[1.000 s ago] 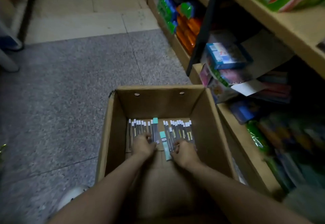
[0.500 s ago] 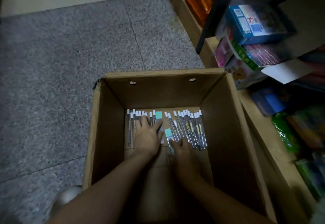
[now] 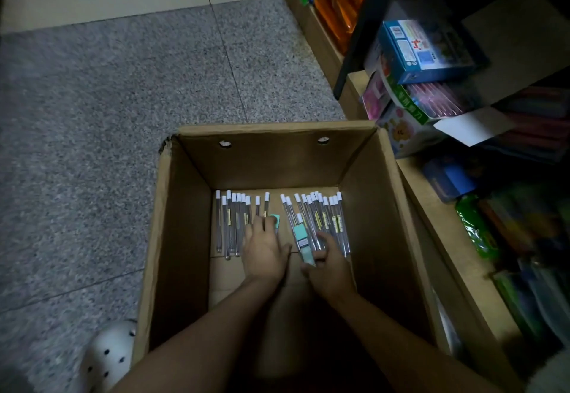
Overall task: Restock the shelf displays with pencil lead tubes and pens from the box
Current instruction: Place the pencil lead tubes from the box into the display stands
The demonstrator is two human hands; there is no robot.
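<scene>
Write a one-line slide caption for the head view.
Both hands, left and right, gather pencil lead tubes at the bottom of a cardboard box.

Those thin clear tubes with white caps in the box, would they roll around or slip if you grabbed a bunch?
Probably. The tubes look round and smooth, lying loose on the flat floor of the box, so they likely roll and slide. They look slim and stiff, so probably light.

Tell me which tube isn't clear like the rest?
The teal tube by the right hand. It is wider and teal, while the tubes around it are thin, clear and white-capped.
</scene>
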